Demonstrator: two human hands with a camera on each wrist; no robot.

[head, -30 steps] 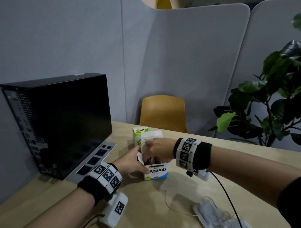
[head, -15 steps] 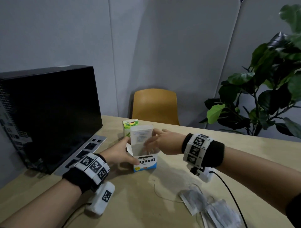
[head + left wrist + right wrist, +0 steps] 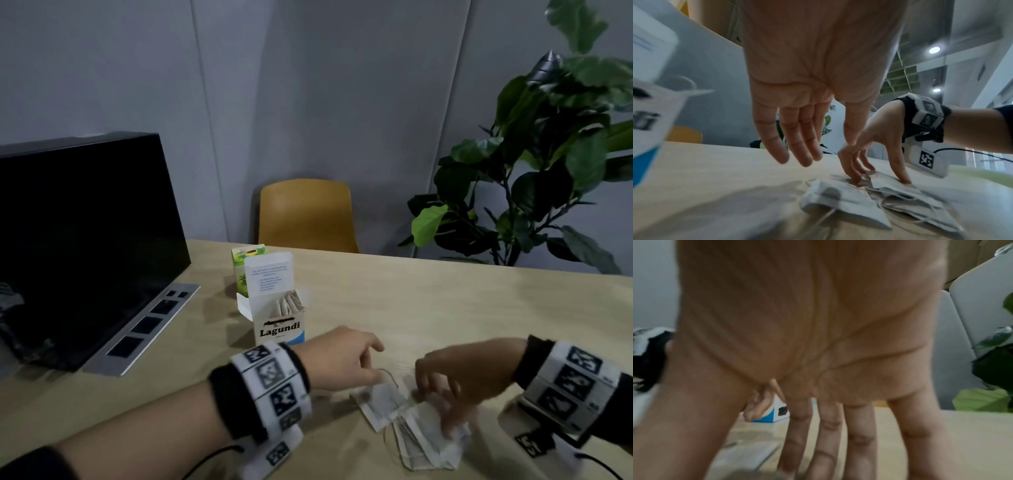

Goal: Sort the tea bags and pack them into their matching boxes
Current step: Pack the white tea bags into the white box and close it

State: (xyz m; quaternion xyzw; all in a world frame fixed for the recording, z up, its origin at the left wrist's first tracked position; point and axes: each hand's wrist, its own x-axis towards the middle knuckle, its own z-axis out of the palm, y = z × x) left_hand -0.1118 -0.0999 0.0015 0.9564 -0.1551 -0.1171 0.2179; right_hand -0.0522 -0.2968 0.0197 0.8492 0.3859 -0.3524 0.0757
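The white and blue Lagundi box [image 3: 279, 330] stands open with its flap up and several tea bags inside. A green box [image 3: 246, 265] stands right behind it. A loose pile of white paper tea bags [image 3: 416, 430] with strings lies near the table's front edge. My right hand [image 3: 445, 399] presses straight fingers onto the pile [image 3: 869, 203]; the right wrist view shows those fingers [image 3: 828, 443] pointing down. My left hand [image 3: 375, 368] hovers at the pile's left edge with relaxed fingers [image 3: 797, 154], holding nothing.
A black computer case [image 3: 85, 240] lies on the table [image 3: 445, 301] at the left, with a silver panel [image 3: 144, 325] in front of it. A yellow chair [image 3: 308, 216] and a leafy plant [image 3: 548, 171] stand behind the table.
Both hands have left the Lagundi box and come back toward me to the pile of tea bags. The box stays open where it stood.
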